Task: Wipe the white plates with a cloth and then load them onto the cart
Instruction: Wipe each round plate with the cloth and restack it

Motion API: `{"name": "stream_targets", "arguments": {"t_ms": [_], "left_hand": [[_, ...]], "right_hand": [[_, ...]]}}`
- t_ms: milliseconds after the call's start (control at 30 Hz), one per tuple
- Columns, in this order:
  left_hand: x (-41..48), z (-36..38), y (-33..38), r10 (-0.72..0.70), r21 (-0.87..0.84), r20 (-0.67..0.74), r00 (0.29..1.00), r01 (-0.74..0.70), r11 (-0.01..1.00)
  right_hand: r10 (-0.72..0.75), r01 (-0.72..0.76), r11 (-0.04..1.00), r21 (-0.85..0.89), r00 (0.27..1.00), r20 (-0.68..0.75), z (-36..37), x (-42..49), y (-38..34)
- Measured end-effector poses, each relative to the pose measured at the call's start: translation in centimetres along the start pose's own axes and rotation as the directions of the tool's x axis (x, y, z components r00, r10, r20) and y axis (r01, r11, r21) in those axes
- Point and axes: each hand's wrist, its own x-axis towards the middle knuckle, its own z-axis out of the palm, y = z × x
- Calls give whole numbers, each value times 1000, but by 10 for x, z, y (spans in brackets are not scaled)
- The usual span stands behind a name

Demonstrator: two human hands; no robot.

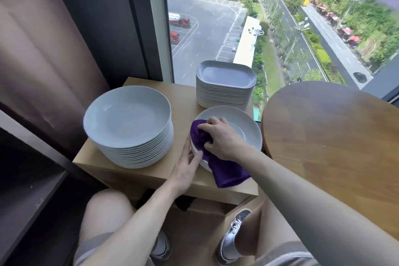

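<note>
At the near right corner of the desk lies a plate, with the cloth draped over its left side and off the edge. The right grip is clamped on the bunched cloth and the left grip pinches the plate's rim. Wiping seems to be the step in hand. Next, probably, the plate must be lifted to a cart, which is not in view. A round stack and a square stack stand beside.
</note>
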Motion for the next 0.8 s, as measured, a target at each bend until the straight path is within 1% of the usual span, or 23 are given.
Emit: {"name": "stream_targets", "arguments": {"t_ms": [67,167,233,333,400,467,533,600,667,800], "left_hand": [[0,0,-1,-3,-19,-9,1000,2,1000],[0,0,-1,-55,-33,-10,998,55,998],[0,0,-1,-71,-27,-7,997,71,997],[0,-1,-2,-61,-26,0,998,61,998],[-1,-1,-1,-55,-38,4,998,56,998],[-3,-1,0,-58,-47,1,998,58,997],[-3,-2,0,-62,-65,-1,998,61,996],[-3,-2,0,-60,-70,-2,998,60,996],[-3,-1,2,-61,-65,-1,998,60,996],[-4,0,5,-55,-30,-18,998,55,998]], "right_hand": [[3,-4,991,-131,1000,-3,-6,9,6],[74,-83,940,-332,996,-39,-19,12,18],[125,-138,900,-414,990,-57,-29,5,29],[155,-153,865,-477,987,-35,-35,-12,42],[171,-145,871,-469,985,14,-37,-24,46],[167,-111,908,-405,980,104,-39,-36,47],[121,-52,949,-310,971,207,-39,-49,43],[42,37,963,-267,958,285,-34,-59,37],[-12,99,960,-263,949,314,-29,-60,33],[-42,101,980,-169,946,321,-28,-45,24]]}}
